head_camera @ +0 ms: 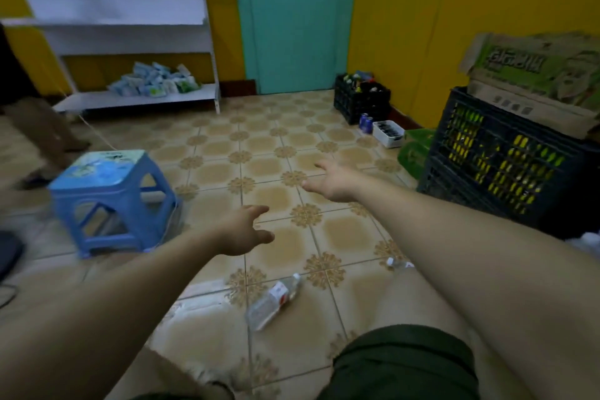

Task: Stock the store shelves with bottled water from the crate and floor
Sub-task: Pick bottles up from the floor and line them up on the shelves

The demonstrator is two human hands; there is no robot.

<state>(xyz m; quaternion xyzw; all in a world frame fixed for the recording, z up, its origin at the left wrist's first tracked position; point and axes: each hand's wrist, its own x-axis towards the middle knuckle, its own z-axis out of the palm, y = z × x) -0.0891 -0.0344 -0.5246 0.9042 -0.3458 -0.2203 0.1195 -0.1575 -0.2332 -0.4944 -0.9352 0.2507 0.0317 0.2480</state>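
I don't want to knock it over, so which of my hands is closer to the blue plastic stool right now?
Left. The left hand hovers just right of the blue stool, not touching it; the right hand is farther right and further out.

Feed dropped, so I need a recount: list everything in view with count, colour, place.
water bottle: 1, clear, lying on floor, centre
second bottle: 1, clear, partly behind right forearm
stool: 1, blue, left floor
shelf unit: 1, white, far left
packets: pile, blue-white, bottom shelf
near crate: 1, dark, right
far crate: 1, black, beside door
cardboard box: 1, brown-green, atop near crate
left hand: 1, open, empty
right hand: 1, open, empty
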